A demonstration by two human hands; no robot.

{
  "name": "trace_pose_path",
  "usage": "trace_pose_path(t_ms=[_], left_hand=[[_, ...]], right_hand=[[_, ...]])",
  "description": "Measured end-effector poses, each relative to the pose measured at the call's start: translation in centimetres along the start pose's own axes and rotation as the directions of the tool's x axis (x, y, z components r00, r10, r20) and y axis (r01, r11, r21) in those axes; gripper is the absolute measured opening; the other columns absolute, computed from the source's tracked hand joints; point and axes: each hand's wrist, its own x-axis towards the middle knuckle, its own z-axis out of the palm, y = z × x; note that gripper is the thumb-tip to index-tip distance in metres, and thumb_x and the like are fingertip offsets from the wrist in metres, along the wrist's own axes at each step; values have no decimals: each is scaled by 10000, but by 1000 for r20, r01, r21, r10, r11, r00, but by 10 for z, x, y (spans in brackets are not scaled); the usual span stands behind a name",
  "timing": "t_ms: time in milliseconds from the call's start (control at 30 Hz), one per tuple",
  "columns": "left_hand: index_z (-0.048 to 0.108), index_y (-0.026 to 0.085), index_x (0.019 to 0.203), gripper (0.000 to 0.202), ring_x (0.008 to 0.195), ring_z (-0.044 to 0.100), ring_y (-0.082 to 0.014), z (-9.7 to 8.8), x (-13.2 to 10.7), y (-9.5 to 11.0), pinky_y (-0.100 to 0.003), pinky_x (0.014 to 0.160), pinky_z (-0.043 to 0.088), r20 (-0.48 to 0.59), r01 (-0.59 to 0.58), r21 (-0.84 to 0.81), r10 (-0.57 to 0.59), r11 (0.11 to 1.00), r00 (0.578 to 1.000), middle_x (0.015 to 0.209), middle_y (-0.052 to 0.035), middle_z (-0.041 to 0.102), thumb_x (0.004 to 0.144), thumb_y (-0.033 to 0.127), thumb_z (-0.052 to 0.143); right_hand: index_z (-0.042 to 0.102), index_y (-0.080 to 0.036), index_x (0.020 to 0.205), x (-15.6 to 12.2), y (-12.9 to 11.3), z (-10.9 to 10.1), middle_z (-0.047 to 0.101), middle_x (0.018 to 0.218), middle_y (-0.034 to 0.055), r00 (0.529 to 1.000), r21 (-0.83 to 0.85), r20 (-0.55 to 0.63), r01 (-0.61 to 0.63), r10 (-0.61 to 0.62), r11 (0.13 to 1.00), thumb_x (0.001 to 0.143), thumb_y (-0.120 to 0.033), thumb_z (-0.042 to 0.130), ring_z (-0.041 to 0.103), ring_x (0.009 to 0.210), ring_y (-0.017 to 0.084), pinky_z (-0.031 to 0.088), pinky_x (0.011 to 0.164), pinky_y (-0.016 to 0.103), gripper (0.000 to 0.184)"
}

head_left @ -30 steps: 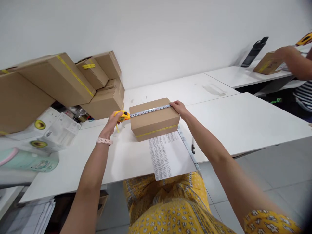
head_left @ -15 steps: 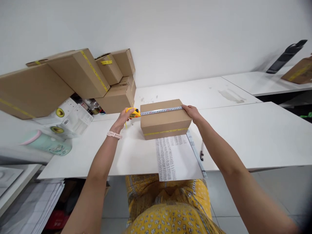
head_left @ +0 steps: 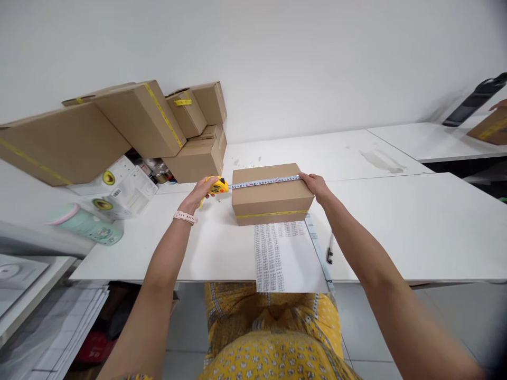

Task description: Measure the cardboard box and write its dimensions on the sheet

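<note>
A closed cardboard box (head_left: 273,196) with a yellow tape strip along its near side sits on the white desk (head_left: 396,227). My left hand (head_left: 201,191) is wrapped around a yellow tape measure (head_left: 219,185) just off the box's left edge. Its pulled-out blade (head_left: 263,182) lies across the box top from left to right. At the top right edge, my right hand (head_left: 315,186) presses the blade's end against the box, its fingertips partly hidden. A sheet of paper with rows of writing (head_left: 293,264) lies in front, partly under the box.
Several cardboard boxes (head_left: 194,163) are stacked at the left, near white avocado-print packs (head_left: 134,192) and a mint tumbler (head_left: 89,227). A pen (head_left: 330,253) lies right of the paper. At far right are a black bottle (head_left: 473,100) and another person's hand on a box (head_left: 491,126).
The view has shifted slightly, so the scene sits a little further right. A bit more blade shows between the tape measure's case and the box. Both hands keep their hold.
</note>
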Motion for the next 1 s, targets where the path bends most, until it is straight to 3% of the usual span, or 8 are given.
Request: trace_pose_path(t_ms=[233,333,400,467,500,567,700,1000], left_hand=[[700,166,1003,464,597,558,-139,3,-7,16,-244,510,329,1,-24,6,24,1000,1000,914,-87,728,776,567,643],[724,166,1033,473,633,591,-147,4,-38,28,-231,498,364,130,-72,-11,73,997,989,921,-95,737,753,548,716],[713,196,1150,514,652,627,-158,15,-75,28,-224,479,399,363,-66,-74,88,995,927,954,-98,739,749,513,762],[693,214,1202,536,688,682,-193,39,-118,19,-231,450,448,610,61,-165,54,984,791,987,-111,721,750,487,779],[671,225,1220,573,688,699,-205,54,-139,13,-239,443,481,680,149,-221,43,964,732,993,-106,708,715,451,818],[621,247,1224,554,699,718,-204,88,-171,0,-246,440,520,699,308,-395,65,866,712,1073,-102,675,752,484,792],[615,199,1099,570,643,708,-196,141,-186,-1,-218,371,469,585,382,-613,71,692,808,1002,-86,649,715,588,778],[598,180,1035,654,576,685,-172,186,-140,37,-240,401,461,342,241,-706,23,666,939,919,-52,636,653,682,769]], right_hand=[[550,-216,673,-4,-10,-2,620,731,39,985,-266,-135,70,-109,962,855,-472,617,525,682,172,401,635,311,321],[546,-216,686,-9,-19,-12,580,710,15,970,-173,-136,177,-201,969,866,-447,601,482,669,155,390,644,302,299],[555,-213,710,-16,-27,-17,566,718,2,947,-51,-110,297,-301,954,870,-462,596,468,685,145,392,660,289,300],[571,-209,731,-24,-35,-18,576,743,-4,917,16,-18,399,-398,917,867,-477,609,476,722,143,399,693,278,303],[580,-207,739,-28,-39,-17,588,759,-4,901,25,47,430,-431,902,863,-482,618,481,741,143,401,708,274,303],[598,-207,757,-32,-47,-9,613,790,-2,875,22,162,459,-456,888,857,-485,627,492,766,147,404,727,271,297],[624,-209,820,-23,-62,17,669,864,18,878,-40,190,455,-440,890,876,-460,593,540,808,164,428,759,275,259],[705,-257,899,1,-83,62,747,1099,79,875,-253,194,482,-444,839,877,-413,619,615,1103,262,440,982,372,179]])
